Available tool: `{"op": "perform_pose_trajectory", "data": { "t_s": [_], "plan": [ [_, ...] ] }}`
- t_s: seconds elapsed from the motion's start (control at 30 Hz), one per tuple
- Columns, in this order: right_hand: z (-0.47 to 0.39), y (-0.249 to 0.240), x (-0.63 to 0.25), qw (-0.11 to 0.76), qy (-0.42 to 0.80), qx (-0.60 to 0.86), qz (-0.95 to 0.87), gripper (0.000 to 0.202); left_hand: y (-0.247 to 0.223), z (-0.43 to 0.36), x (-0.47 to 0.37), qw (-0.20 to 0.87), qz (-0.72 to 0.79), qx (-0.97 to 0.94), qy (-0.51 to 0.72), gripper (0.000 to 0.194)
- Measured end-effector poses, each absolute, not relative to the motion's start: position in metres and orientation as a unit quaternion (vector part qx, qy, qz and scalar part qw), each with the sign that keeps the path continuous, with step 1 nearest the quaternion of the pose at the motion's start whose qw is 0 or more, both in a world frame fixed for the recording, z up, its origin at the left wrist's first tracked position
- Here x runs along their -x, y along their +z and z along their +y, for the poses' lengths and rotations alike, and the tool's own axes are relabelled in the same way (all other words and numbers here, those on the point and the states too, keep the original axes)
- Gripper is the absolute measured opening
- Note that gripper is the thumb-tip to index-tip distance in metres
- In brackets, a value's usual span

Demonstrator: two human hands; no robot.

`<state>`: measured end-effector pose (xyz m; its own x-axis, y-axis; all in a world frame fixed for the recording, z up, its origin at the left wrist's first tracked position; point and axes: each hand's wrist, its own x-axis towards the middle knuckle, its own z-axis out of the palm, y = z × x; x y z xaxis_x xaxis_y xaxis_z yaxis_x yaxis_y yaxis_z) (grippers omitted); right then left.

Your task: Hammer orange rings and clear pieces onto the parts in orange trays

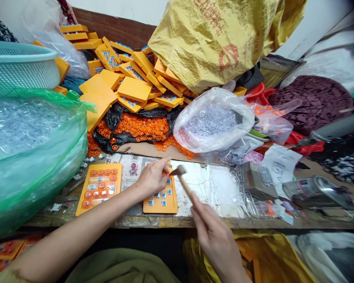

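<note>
In my right hand (215, 236) is a hammer with a wooden handle (185, 186) and a small dark metal head (177, 170). The head is close to the fingertips of my left hand (153, 177). Those fingers pinch around a small orange piece (166, 172) over a yellow keypad panel (161, 210); my hand hides the panel's upper part. Blue and white key switches (163, 195) show in its lower half. To the left lies a second yellow panel (87, 184), fitted with orange-rimmed clear keycaps (103, 173).
Behind are a black bag of orange rings (144, 125), a white bag of clear caps (214, 118) and piled yellow panels (134, 88). A green bag (47, 165) and blue basket (20, 67) stand left. A metal block (258, 181) and metal mug (318, 192) sit right.
</note>
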<state>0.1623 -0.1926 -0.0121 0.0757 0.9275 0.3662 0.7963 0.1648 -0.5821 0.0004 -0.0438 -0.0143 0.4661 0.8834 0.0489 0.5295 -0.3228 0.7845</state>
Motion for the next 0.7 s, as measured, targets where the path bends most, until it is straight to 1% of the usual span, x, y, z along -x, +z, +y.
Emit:
{"op": "perform_pose_trajectory", "data": {
  "t_s": [0.07, 0.1, 0.2, 0.27, 0.37, 0.5, 0.6, 0.7],
  "plan": [
    [-0.194, -0.017, -0.162, 0.33, 0.134, 0.655, -0.666, 0.042, -0.013, -0.041, 0.001, 0.374, 0.456, -0.773, 0.232, 0.058],
    [-0.194, -0.02, -0.162, 0.333, 0.154, 0.663, -0.652, 0.041, -0.012, -0.038, 0.002, 0.38, 0.455, -0.774, 0.221, 0.057],
    [-0.194, -0.027, -0.162, 0.388, 0.209, 0.69, -0.574, 0.041, -0.01, -0.016, 0.003, 0.382, 0.457, -0.778, 0.197, 0.041],
    [-0.193, -0.03, -0.163, 0.437, 0.232, 0.709, -0.502, 0.045, -0.011, 0.004, 0.002, 0.351, 0.474, -0.78, 0.21, 0.03],
    [-0.192, -0.029, -0.161, 0.471, 0.266, 0.724, -0.429, 0.052, -0.015, 0.031, -0.002, 0.296, 0.49, -0.789, 0.223, 0.026],
    [-0.193, -0.027, -0.158, 0.466, 0.314, 0.713, -0.418, 0.053, -0.023, 0.042, -0.005, 0.277, 0.475, -0.812, 0.195, 0.021],
    [-0.195, -0.029, -0.155, 0.468, 0.316, 0.714, -0.415, 0.053, -0.028, 0.039, -0.003, 0.269, 0.462, -0.825, 0.184, 0.017],
    [-0.195, -0.029, -0.151, 0.457, 0.318, 0.711, -0.43, 0.051, -0.029, 0.034, 0.001, 0.251, 0.457, -0.834, 0.182, 0.018]
  ]
}}
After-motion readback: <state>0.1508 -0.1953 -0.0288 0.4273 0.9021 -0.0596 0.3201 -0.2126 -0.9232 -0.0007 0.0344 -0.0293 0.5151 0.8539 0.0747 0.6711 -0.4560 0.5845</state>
